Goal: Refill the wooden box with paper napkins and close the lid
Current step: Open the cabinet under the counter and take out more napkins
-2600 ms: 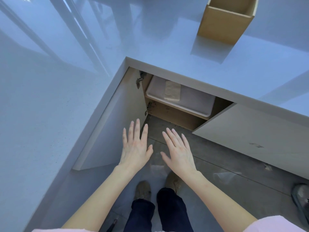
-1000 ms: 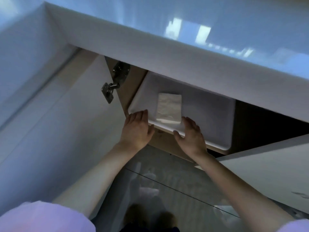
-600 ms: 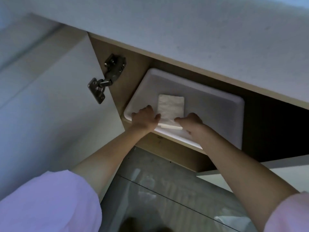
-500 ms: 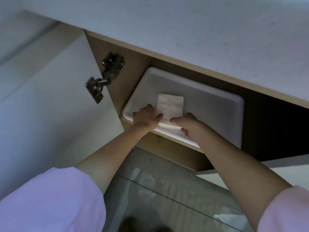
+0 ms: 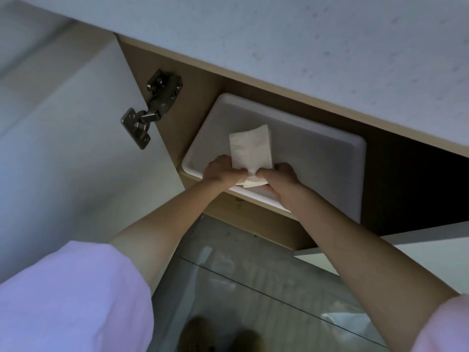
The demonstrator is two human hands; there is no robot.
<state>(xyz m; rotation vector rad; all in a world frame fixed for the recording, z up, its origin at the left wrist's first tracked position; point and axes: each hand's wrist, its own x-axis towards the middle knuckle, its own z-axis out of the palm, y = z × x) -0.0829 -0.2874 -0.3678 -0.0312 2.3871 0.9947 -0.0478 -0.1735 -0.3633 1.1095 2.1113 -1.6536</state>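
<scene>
Floor tiles (image 5: 253, 288) and shoes at the bottom, dim. 2 bare forearms reach up and forward from pink sleeves (image 5: 71, 295) into the open cupboard under the surface (image 5: 304, 34).

Left hand (image 5: 220, 171) and right hand (image 5: 279, 176) meet at the near edge of the napkins (image 5: 250, 148); fingers of both are clamped on that edge, thumbs pressed on top. Napkins are part-lifted, far end tilted up off the white tray (image 5: 317, 158), which sits on the cupboard shelf. Door (image 5: 76, 148) swung open left, hinge (image 5: 152, 107) showing.

Step in hand, as I judge it: fetching the refill. Next: draw the stack out clear of the tray rim without shedding sheets, then carry it to the wooden box, not in view.

Against 0.5 s ago: the stack lay flat; now it is raised and bent.
</scene>
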